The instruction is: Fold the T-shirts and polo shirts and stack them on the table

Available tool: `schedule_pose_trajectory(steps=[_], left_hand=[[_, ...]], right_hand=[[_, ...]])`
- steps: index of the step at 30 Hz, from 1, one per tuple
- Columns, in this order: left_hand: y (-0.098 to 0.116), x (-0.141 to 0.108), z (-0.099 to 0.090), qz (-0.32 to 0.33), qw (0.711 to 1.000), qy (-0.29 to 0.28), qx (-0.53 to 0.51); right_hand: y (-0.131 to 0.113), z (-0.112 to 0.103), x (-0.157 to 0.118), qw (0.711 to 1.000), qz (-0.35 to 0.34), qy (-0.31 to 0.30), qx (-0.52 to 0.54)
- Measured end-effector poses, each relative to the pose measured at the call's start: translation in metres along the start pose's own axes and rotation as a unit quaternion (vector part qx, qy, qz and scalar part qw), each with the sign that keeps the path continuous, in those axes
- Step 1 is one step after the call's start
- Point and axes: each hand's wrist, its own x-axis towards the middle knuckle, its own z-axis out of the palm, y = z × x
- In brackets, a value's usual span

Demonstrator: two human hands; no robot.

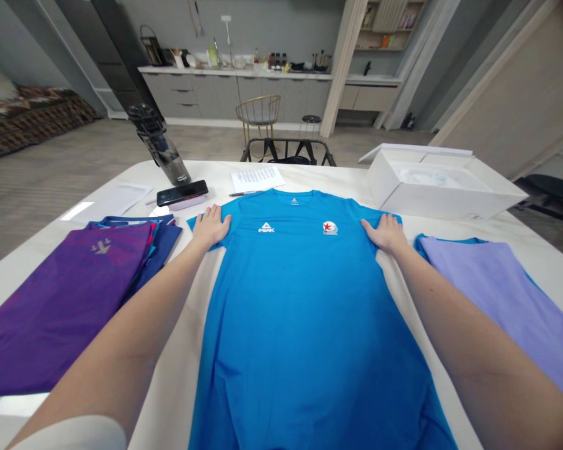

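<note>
The blue shirt (309,300) lies front up and spread out on the white surface (178,369), straight ahead of the person, its collar at the far end and its hem out of view. The left hand (211,226) rests palm down on the shirt's left sleeve, the right hand (385,232) on its right sleeve. Both sets of fingers look extended and laid over the cloth, thumbs towards the shirt's middle; neither seems to grip, though I cannot tell if the right fingertips catch the sleeve's edge.

The step in hand looks like flattening the sleeves and shoulders. The next move would call for level, even hands, so that the shoulders stay square; the lower body shows soft creases.

On the shirt's chest, the left mark (266,227) reads "PEAK" under a triangular sign; the right badge (329,227) is round with a red star, its lettering too small to read. A little neck print (294,201) is also illegible.

Left of the shirt lies a purple top (70,294) with a grey emblem, over navy cloth (166,250). Right of it, a lilac top (492,281) covers more blue fabric. Beyond the shirt are a phone (182,194), a pen (246,194), a sheet (258,179) with unreadable lines and, to the right, a white box (403,197).
</note>
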Motion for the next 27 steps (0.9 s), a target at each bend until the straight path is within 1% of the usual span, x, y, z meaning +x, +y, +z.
schedule_pose_trajectory(steps=[6, 9, 11, 12, 14, 17, 19, 21, 24, 27], left_hand=[[-0.002, -0.003, -0.002, -0.009, 1.000, -0.001, 0.010], [-0.004, -0.003, -0.008, 0.000, 1.000, -0.010, 0.021], [-0.001, -0.004, -0.013, 0.012, 1.000, 0.002, 0.020], [0.002, -0.006, -0.015, 0.026, 0.999, 0.013, 0.014], [0.013, -0.015, -0.018, 0.076, 0.997, 0.031, -0.004], [0.036, -0.041, -0.020, 0.179, 0.983, 0.030, -0.019], [0.052, -0.068, -0.019, 0.240, 0.970, 0.028, -0.015], [0.066, -0.099, -0.018, 0.284, 0.958, 0.026, -0.001], [0.081, -0.145, -0.014, 0.312, 0.950, -0.001, 0.014], [0.092, -0.184, -0.009, 0.314, 0.949, -0.038, 0.014]], right_hand=[[0.001, 0.003, 0.001, 1.000, 0.014, 0.008, 0.005], [0.002, 0.000, 0.003, 1.000, 0.026, 0.000, 0.000], [-0.002, -0.004, 0.001, 1.000, 0.026, 0.003, -0.005], [-0.006, -0.006, -0.003, 1.000, 0.011, 0.013, -0.007], [-0.017, -0.011, -0.016, 0.998, -0.052, 0.039, -0.010], [-0.040, -0.015, -0.052, 0.985, -0.159, 0.066, 0.003], [-0.057, -0.015, -0.083, 0.976, -0.207, 0.065, 0.017], [-0.071, -0.014, -0.115, 0.965, -0.254, 0.056, 0.020], [-0.089, -0.010, -0.160, 0.953, -0.302, 0.020, 0.019], [-0.098, -0.003, -0.197, 0.950, -0.312, -0.017, 0.017]])
